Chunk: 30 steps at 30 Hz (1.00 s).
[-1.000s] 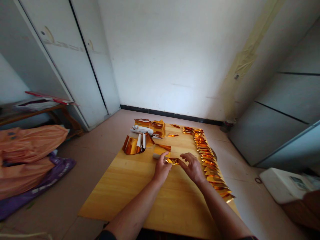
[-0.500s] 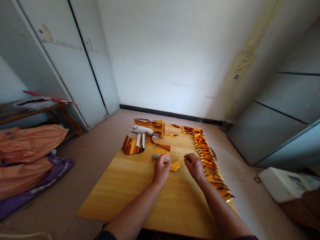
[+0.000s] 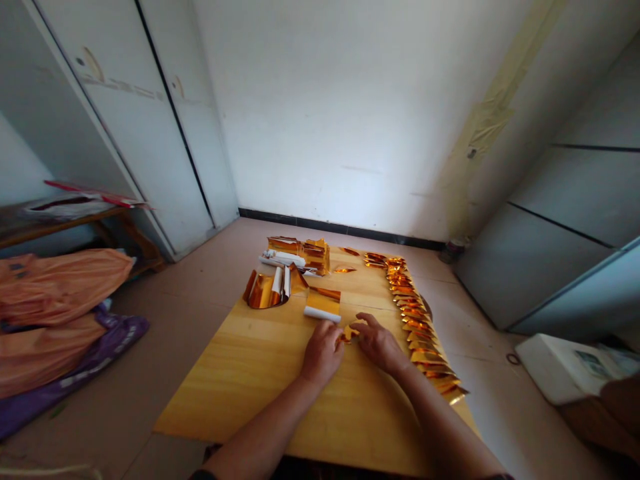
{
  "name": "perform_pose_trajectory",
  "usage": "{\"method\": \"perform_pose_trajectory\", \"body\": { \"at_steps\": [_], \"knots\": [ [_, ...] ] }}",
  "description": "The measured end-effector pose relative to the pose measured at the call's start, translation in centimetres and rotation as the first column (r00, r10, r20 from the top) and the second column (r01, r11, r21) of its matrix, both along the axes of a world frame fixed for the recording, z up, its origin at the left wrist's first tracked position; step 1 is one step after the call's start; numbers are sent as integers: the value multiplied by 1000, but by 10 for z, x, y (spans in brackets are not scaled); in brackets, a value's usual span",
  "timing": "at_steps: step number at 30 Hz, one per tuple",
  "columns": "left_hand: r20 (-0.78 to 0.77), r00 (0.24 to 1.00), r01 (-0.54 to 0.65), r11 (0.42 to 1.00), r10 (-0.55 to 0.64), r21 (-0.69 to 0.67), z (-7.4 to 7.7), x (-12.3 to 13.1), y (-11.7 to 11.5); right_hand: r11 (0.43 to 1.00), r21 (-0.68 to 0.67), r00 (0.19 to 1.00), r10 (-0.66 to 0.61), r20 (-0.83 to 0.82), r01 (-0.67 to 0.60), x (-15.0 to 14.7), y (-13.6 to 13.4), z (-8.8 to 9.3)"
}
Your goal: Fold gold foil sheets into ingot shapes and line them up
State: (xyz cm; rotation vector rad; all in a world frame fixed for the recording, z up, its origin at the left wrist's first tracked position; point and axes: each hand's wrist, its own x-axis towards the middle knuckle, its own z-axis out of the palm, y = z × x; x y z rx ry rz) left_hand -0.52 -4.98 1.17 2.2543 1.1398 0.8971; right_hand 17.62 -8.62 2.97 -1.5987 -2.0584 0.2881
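A small folded piece of gold foil paper (image 3: 349, 335) is between my two hands, low over the wooden table. My left hand (image 3: 324, 352) is closed, pinching its left side between thumb and fingers. At the right side, the fingertips of my right hand (image 3: 379, 341) close on the same piece, with the index finger bent over it. Just beyond my left hand lies a gold foil sheet (image 3: 324, 300) with its white-backed near edge curled up. Along the right table edge runs a row of folded gold foil pieces (image 3: 417, 320).
Curled gold sheets (image 3: 270, 288) and a stack of gold foil paper (image 3: 310, 255) lie at the table's far left. The wooden table (image 3: 240, 373) stands before a white wall. Orange and purple bags (image 3: 55, 293) are on the left, a white box (image 3: 563, 370) on the right.
My right hand has moved left to the gold piece and taken hold of it. My left hand has come off the curled sheet's edge and now grips the piece, lifted and more folded.
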Motion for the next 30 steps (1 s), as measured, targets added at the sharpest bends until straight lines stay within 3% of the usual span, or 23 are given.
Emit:
{"method": "perform_pose_trajectory", "body": {
  "at_steps": [3, 8, 12, 16, 19, 23, 27, 30],
  "knots": [
    [-120, 993, 17, 1000, -15, 19, 3, 0, 0, 998, 18, 993, 58, 105, -60, -9, 0, -2],
    [-297, 954, -33, 997, 51, 65, 9, 2, 1, 997, 79, 964, -8, 267, -14, -16, -8, 0],
    [-419, 894, -131, 987, 159, 96, 14, 9, -2, 993, 114, 961, -23, 274, -8, -15, -17, -1],
    [-480, 861, -157, 985, 170, 68, 18, 15, -7, 989, 143, 956, -82, 281, 43, -13, -22, -7],
    [-470, 868, -166, 986, 159, 26, 21, 16, -8, 979, 156, 943, -170, 287, 129, -18, -23, -8],
    [-419, 898, -160, 987, 131, -34, 20, 17, -6, 985, 88, 962, -166, 218, 150, -26, -22, -6],
    [-282, 951, -152, 986, 128, -66, 10, 19, -5, 980, 42, 977, -196, 79, 193, -29, -19, -7],
    [-126, 984, -137, 986, 125, -94, 4, 20, -6, 969, -25, 962, -249, -113, 247, -29, -15, -8]
  ]
}}
